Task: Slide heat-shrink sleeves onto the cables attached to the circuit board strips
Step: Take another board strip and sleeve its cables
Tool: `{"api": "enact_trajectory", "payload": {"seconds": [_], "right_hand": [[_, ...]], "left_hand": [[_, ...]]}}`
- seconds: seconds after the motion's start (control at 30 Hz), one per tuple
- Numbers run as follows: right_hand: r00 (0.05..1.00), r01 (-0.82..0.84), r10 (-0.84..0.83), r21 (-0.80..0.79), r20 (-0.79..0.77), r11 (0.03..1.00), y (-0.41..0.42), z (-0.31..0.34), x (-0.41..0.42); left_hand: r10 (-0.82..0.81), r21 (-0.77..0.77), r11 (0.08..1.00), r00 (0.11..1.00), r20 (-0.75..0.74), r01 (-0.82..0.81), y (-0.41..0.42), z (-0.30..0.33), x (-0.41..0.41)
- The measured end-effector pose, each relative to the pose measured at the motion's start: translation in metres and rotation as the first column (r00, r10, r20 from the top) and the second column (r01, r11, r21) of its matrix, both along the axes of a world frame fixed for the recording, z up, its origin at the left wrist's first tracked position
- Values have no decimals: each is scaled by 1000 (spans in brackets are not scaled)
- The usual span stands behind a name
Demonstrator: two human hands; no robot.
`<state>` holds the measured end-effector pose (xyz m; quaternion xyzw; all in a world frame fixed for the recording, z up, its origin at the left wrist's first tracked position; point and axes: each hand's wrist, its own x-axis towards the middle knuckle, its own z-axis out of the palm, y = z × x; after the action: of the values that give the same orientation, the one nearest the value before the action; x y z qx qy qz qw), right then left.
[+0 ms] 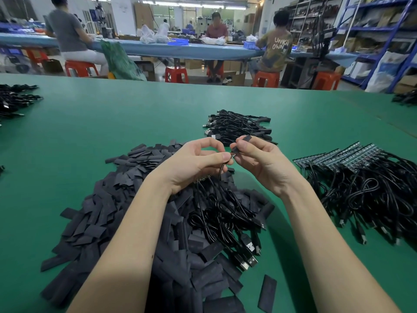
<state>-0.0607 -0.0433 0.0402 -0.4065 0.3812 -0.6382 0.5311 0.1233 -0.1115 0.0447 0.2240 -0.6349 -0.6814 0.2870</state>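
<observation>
- Pinching the cable (222, 171) end, the left hand (194, 164) is steadying it.
- Right hand (259, 159) is pinching a sleeve (244, 142), seemingly aligning its mouth; it should be feeding straight.

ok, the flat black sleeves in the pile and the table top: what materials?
Sleeves: thin matte plastic film, probably heat-shrink polymer; they lie flat, creased, without glare. Table top: green mat, likely rubber or vinyl; smooth, faint sheen, no visible weave.

green table (112, 123) bearing sleeve heap (126, 222), cable piles (374, 188).
</observation>
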Motion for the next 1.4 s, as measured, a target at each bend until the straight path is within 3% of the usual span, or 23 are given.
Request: {"api": "enact_trajectory", "payload": {"seconds": [0.13, 0.23, 0.53, 0.83, 1.4], "right_hand": [[998, 59, -61, 65, 30, 996, -2, -5, -1], [992, 89, -98, 107, 80, 990, -4, -7, -3], [978, 146, -168, 167, 125, 975, -7, -9, -9], [976, 165, -191, 213, 108, 963, -7, -13, -11], [972, 163, -197, 242, 124, 957, -9, -13, -5]], "left_hand": [[154, -265, 957, 982, 109, -121, -3, -3, -2], [213, -397, 903, 973, 85, -163, -3, -6, -6], [286, -575, 792, 957, 54, -204, -5, -16, -13], [361, -680, 691, 932, 33, -244, -4, -21, -17], [386, -711, 661, 921, 51, -238, -3, -22, -16]]}}
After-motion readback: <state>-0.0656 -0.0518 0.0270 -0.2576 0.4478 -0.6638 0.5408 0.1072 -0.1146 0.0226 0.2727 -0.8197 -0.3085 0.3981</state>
